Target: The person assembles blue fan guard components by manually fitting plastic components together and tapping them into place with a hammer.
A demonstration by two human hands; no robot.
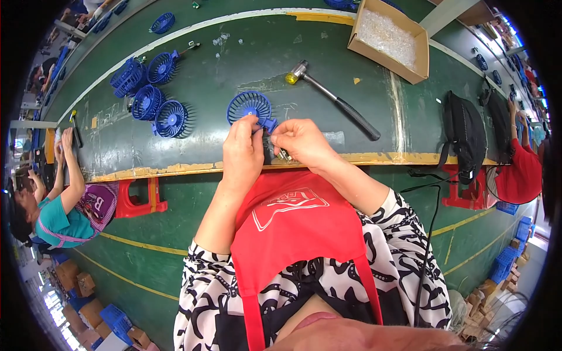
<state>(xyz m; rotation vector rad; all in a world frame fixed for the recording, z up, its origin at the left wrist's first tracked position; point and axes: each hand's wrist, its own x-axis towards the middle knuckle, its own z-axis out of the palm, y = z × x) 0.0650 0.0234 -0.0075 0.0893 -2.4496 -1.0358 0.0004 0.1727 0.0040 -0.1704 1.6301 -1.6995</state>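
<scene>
A round blue fan housing (pixel 249 106) with a slatted guard lies at the near side of the green workbench, its short neck (pixel 268 125) pointing toward me on the right. My left hand (pixel 243 145) pinches the housing's near edge beside the neck. My right hand (pixel 303 141) is closed at the neck, thumb and fingertips pressed together; whatever they grip is hidden. Below those fingertips hangs a small metallic piece (pixel 284 154), close to the bench edge. A hammer (pixel 333 99) with a yellow-tipped head and black handle lies to the right of my hands.
Several blue fan housings (pixel 170 119) are grouped on the left. An open cardboard box (pixel 389 40) of small clear pieces stands at the back right. Black bags (pixel 465 131) sit at the right bench edge. A co-worker in teal (pixel 64 213) works at far left; another in red (pixel 520 172), far right.
</scene>
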